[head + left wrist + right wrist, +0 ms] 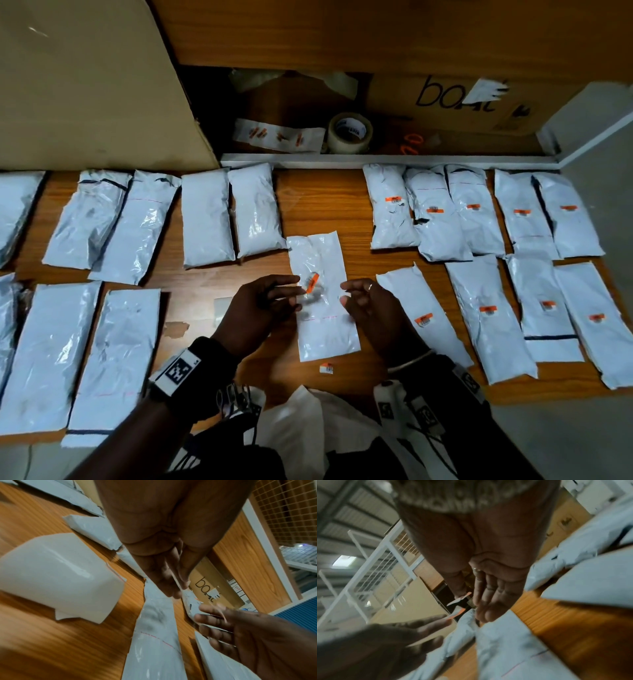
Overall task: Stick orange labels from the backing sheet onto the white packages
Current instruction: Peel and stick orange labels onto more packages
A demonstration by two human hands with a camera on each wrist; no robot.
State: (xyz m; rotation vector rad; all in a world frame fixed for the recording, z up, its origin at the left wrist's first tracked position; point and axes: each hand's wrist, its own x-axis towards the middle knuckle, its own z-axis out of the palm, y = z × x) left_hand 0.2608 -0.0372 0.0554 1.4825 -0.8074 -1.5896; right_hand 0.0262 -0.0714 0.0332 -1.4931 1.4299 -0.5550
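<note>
An orange label (pixel 311 281) is in my left hand (pixel 260 308) — I pinch it at my fingertips, and it sticks up over the white package (pixel 322 298) that lies flat on the wooden table (pixel 342 202) right in front of me. The label is not pressed down on the package; it looks like one end is still in the air. My right hand (pixel 371 305) is just beside the package on the other side, fingers loosely curled. The right wrist view shows a small white and orange slip (pixel 459 599) at my right thumb, but it is too blurry to tell if I pinch it.

To my right lie many white packages with orange labels on them, like this one (pixel 424 318) close to my right hand. To my left lie plain white packages (pixel 207 219) with no labels. One loose label (pixel 326 367) lies on the table near me, below the package.

Farther back, behind a white ledge, there is a backing sheet (pixel 279 134) with a few orange labels on it — and a roll of tape (pixel 350 132) just beside it. A brown cardboard box (pixel 455 102) stands behind them.
</note>
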